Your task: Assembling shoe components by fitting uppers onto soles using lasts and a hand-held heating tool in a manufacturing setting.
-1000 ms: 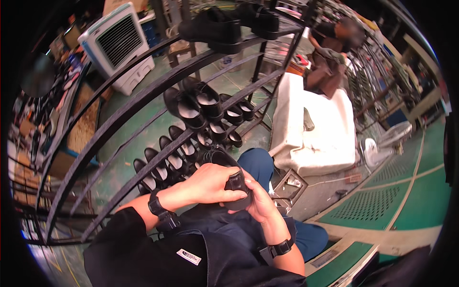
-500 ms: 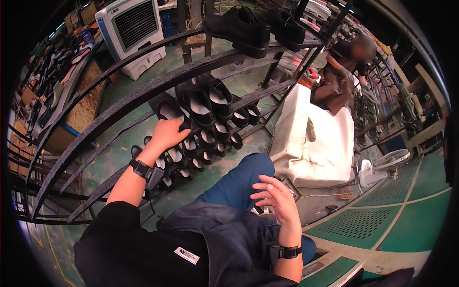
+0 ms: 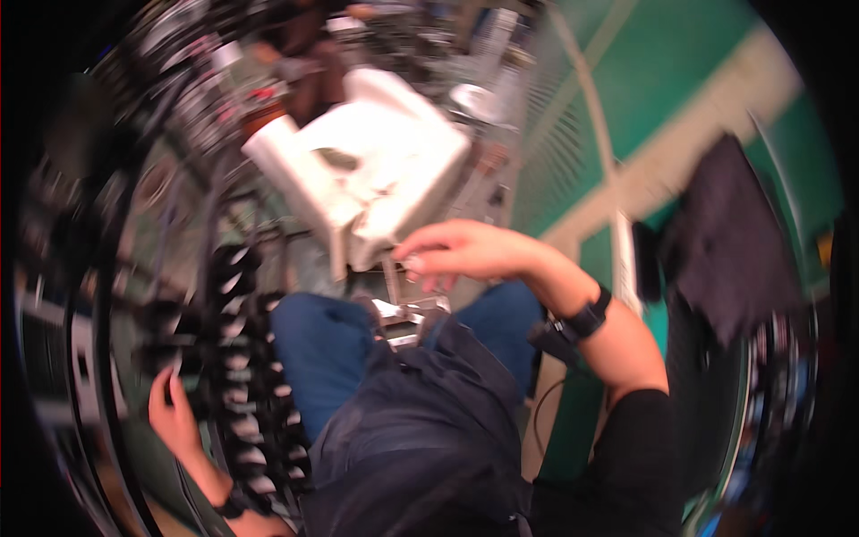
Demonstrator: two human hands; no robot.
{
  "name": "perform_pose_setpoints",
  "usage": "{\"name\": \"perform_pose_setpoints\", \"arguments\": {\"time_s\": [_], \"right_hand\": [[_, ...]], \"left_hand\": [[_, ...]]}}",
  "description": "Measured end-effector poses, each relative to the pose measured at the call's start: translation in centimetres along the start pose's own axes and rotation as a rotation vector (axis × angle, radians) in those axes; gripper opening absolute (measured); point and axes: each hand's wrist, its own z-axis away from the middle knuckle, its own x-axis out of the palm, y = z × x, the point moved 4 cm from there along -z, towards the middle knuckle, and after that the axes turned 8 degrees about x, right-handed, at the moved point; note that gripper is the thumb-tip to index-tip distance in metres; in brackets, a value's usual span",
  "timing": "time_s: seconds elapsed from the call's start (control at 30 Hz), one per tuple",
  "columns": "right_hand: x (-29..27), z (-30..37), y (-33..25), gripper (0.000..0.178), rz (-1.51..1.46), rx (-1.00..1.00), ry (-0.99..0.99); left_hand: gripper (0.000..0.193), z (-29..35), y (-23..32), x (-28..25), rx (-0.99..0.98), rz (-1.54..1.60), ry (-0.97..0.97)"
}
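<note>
My left hand point(image 3: 176, 419) is down at the left beside the shoe rack, thumb and finger apart, and I see nothing in it. Right next to it are several rows of black shoes point(image 3: 234, 358) with pale insides, smeared by motion. In front of my body, my right hand point(image 3: 461, 252) hangs in the air with loosely bent, parted fingers, apparently holding nothing. It is nearest to the white-covered stand point(image 3: 403, 148), just short of its near edge. A small dark greenish sole-shaped piece point(image 3: 338, 159) lies on that cover.
A dark curved rack bar point(image 3: 109, 394) runs along the left. Green panels point(image 3: 662, 63) with a pale border stretch along the right, where a dark cloth point(image 3: 729, 251) hangs. Another person point(image 3: 313, 76), blurred, is beyond the white stand. A white fan point(image 3: 479, 103) stands beside it.
My view has swung to the right. My left hand has come away from the shoe on the upper rack and is now lower, empty. My right hand has reached forward toward the white stand.
</note>
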Motion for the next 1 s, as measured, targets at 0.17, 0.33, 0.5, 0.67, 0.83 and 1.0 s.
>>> {"name": "perform_pose_setpoints", "arguments": {"time_s": [0.17,0.33,0.5,0.67,0.83,1.0], "right_hand": [[-7.1,14.3,0.6,0.039,-0.1,-0.015,0.445],[-8.8,34.3,8.7,0.042,-0.223,0.038,1.181],[-6.3,53.9,23.1,0.045,-0.565,0.153,2.195],[-9.9,60.1,35.8,0.053,-0.904,0.036,2.499],[-14.8,58.4,36.8,0.094,-0.213,0.945,2.422],[-14.3,59.1,37.5,0.063,-0.913,-0.068,1.85]], "left_hand": [[0.023,-3.3,5.5,9.4,0.233,0.151,-0.294],[0.024,-4.2,9.0,17.6,0.324,0.243,-0.459],[0.018,-2.8,10.6,21.5,0.431,0.245,-0.514],[0.011,-1.4,13.1,23.2,0.662,0.047,-0.465],[0.009,-1.6,14.4,22.5,0.729,-0.027,-0.364],[0.008,-1.6,15.4,23.1,0.66,0.0,-0.312]]}}
